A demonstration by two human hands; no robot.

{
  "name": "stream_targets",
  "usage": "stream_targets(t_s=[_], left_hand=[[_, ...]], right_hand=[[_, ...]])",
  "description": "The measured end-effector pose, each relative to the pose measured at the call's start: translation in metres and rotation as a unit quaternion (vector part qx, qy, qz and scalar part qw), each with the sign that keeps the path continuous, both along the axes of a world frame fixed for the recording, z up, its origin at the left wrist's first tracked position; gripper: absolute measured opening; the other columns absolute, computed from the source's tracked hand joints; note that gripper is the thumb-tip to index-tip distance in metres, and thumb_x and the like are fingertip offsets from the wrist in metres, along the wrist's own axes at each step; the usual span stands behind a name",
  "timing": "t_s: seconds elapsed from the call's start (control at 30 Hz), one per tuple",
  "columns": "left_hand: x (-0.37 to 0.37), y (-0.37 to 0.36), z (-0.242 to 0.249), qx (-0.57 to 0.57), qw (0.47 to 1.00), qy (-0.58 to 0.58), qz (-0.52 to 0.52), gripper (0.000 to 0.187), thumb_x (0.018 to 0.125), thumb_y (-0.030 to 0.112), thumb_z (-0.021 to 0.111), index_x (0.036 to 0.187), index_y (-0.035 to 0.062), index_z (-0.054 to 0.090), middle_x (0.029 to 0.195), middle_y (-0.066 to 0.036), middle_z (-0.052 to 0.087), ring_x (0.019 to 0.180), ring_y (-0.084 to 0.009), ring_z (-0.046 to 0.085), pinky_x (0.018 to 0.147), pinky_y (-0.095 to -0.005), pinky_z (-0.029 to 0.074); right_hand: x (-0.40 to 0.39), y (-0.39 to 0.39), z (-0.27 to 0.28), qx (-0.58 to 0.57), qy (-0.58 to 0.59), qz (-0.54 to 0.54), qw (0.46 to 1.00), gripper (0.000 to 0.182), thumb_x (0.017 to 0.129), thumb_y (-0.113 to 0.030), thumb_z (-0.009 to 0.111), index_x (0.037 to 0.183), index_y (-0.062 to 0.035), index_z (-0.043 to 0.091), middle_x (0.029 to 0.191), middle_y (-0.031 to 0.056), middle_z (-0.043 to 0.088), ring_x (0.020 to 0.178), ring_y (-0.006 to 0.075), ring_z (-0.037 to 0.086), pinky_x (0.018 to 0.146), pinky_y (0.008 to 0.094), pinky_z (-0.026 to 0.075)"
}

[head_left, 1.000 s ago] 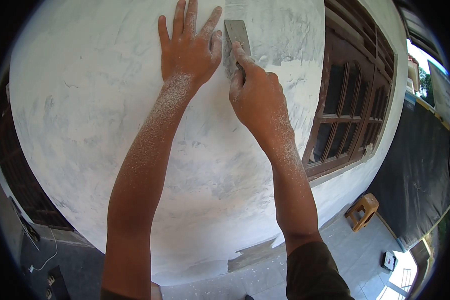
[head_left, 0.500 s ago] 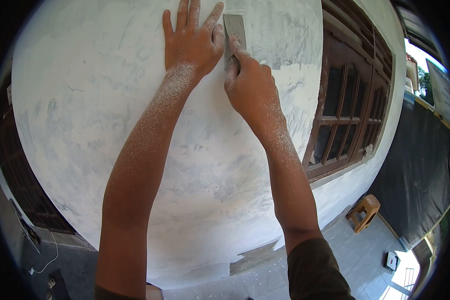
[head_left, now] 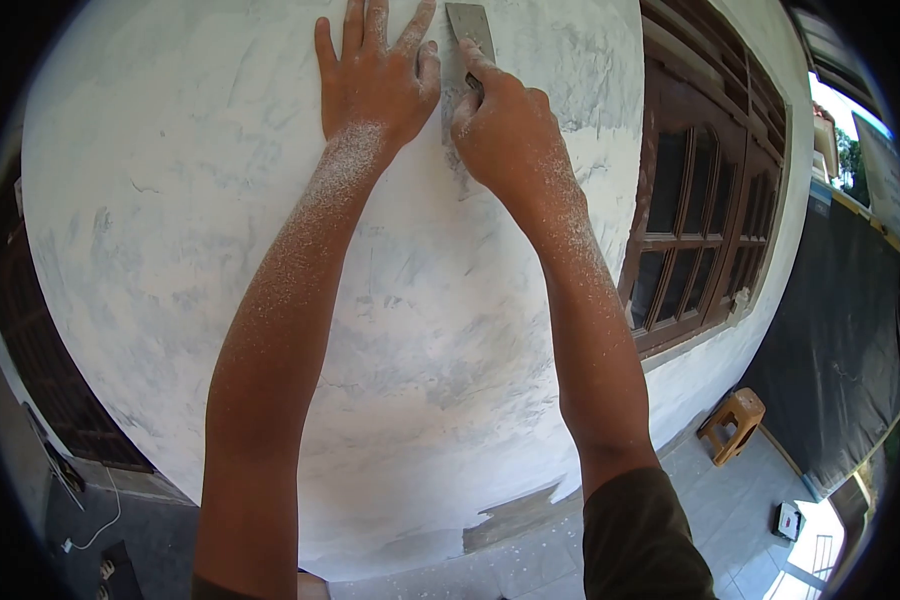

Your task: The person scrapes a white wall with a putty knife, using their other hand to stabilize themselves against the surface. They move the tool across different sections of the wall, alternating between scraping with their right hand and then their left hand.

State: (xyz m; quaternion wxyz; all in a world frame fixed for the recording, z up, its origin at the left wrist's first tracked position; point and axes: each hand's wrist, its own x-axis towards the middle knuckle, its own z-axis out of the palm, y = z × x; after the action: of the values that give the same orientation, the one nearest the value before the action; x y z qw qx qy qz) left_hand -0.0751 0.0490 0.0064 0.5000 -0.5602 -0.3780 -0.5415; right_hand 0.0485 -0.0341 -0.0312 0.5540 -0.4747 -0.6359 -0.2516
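My right hand [head_left: 510,125] grips a putty knife [head_left: 471,27] by its handle, the index finger stretched along the grey blade. The blade lies against the white, patchy wall [head_left: 420,290] near the top of the view. Just left of it, my left hand [head_left: 378,85] rests on the wall with its fingers spread and nothing in it. Pale dust coats both forearms and some fingers. The knife's handle is mostly hidden inside my right hand. Grey streaks show on the wall beneath the blade.
A brown wooden window [head_left: 705,200] with glass panes is set in the wall at right. A small brown stool [head_left: 734,425] stands on the tiled floor [head_left: 685,455], near a black sheet [head_left: 820,340]. A white cable [head_left: 110,515] lies on the dark floor at lower left.
The right hand and putty knife have slid up the wall a little. My left hand stays spread on the wall, appearing slightly higher and further left in view.
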Motion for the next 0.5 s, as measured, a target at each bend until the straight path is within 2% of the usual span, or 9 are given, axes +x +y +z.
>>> stream_targets(t_s=[0.07, 0.1, 0.17, 0.23, 0.27, 0.33, 0.43, 0.5], left_hand=[[0.000, 0.007, 0.001, 0.029, 0.999, 0.009, -0.029, 0.056, 0.103, 0.035, 0.038, 0.157, 0.0190, 0.038, 0.168, -0.017, 0.018, 0.157, -0.0309, 0.011, 0.126, -0.0555, 0.004], [0.000, 0.006, 0.000, 0.030, 0.999, 0.008, -0.030, 0.056, 0.103, 0.035, 0.038, 0.157, 0.0190, 0.038, 0.168, -0.017, 0.018, 0.157, -0.0309, 0.011, 0.126, -0.0555, 0.004], [0.003, -0.002, 0.001, -0.011, 1.000, -0.005, -0.006, 0.056, 0.104, 0.036, 0.038, 0.158, 0.0204, 0.036, 0.168, -0.016, 0.018, 0.157, -0.0300, 0.010, 0.126, -0.0553, 0.003], [0.002, 0.001, 0.002, 0.017, 1.000, 0.009, 0.005, 0.057, 0.104, 0.036, 0.038, 0.158, 0.0210, 0.036, 0.168, -0.016, 0.018, 0.157, -0.0301, 0.010, 0.126, -0.0553, 0.003], [0.000, 0.001, 0.002, 0.045, 0.999, 0.017, 0.019, 0.057, 0.103, 0.036, 0.038, 0.158, 0.0215, 0.035, 0.168, -0.016, 0.018, 0.157, -0.0301, 0.010, 0.126, -0.0552, 0.003], [0.000, 0.004, -0.001, 0.013, 1.000, 0.014, 0.023, 0.057, 0.104, 0.036, 0.037, 0.159, 0.0218, 0.034, 0.168, -0.015, 0.018, 0.157, -0.0302, 0.010, 0.126, -0.0551, 0.003], [0.000, 0.010, 0.001, 0.018, 1.000, 0.005, -0.018, 0.056, 0.104, 0.036, 0.037, 0.158, 0.0211, 0.036, 0.168, -0.016, 0.018, 0.157, -0.0302, 0.010, 0.126, -0.0547, 0.003], [0.000, 0.008, 0.002, 0.029, 1.000, -0.005, -0.008, 0.056, 0.104, 0.036, 0.037, 0.157, 0.0206, 0.037, 0.168, -0.017, 0.019, 0.157, -0.0306, 0.010, 0.126, -0.0548, 0.003]], right_hand=[[-0.003, -0.013, -0.040, -0.041, -0.020, -0.026, 0.999, 0.050, 0.096, -0.012, 0.054, 0.147, -0.0086, 0.053, 0.097, 0.0268, 0.073, 0.090, 0.0389, 0.074, 0.082, 0.0496, 0.061], [-0.001, -0.004, -0.044, -0.015, -0.023, -0.018, 0.999, 0.051, 0.096, -0.011, 0.055, 0.147, -0.0086, 0.053, 0.097, 0.0264, 0.073, 0.090, 0.0392, 0.074, 0.083, 0.0501, 0.061], [-0.001, 0.008, -0.024, 0.018, -0.028, -0.010, 0.999, 0.051, 0.096, -0.011, 0.055, 0.146, -0.0086, 0.053, 0.098, 0.0260, 0.073, 0.090, 0.0395, 0.074, 0.083, 0.0506, 0.061], [-0.008, 0.015, 0.021, 0.063, 0.003, -0.003, 0.998, 0.051, 0.095, -0.011, 0.056, 0.146, -0.0083, 0.053, 0.099, 0.0255, 0.074, 0.091, 0.0395, 0.074, 0.083, 0.0506, 0.061], [-0.007, 0.012, 0.021, 0.062, 0.005, -0.004, 0.998, 0.051, 0.095, -0.011, 0.056, 0.146, -0.0083, 0.053, 0.099, 0.0255, 0.074, 0.091, 0.0395, 0.074, 0.083, 0.0506, 0.061], [-0.006, 0.005, 0.016, 0.024, -0.005, 0.006, 1.000, 0.051, 0.095, -0.011, 0.057, 0.146, -0.0081, 0.053, 0.100, 0.0259, 0.073, 0.092, 0.0395, 0.074, 0.083, 0.0505, 0.061], [-0.006, 0.002, -0.036, -0.001, 0.000, -0.003, 1.000, 0.050, 0.095, -0.012, 0.057, 0.145, -0.0081, 0.054, 0.100, 0.0261, 0.073, 0.092, 0.0391, 0.074, 0.083, 0.0501, 0.061], [-0.004, 0.008, -0.021, -0.015, 0.000, 0.001, 1.000, 0.049, 0.096, -0.013, 0.057, 0.145, -0.0077, 0.054, 0.097, 0.0263, 0.073, 0.091, 0.0386, 0.074, 0.081, 0.0488, 0.061]])
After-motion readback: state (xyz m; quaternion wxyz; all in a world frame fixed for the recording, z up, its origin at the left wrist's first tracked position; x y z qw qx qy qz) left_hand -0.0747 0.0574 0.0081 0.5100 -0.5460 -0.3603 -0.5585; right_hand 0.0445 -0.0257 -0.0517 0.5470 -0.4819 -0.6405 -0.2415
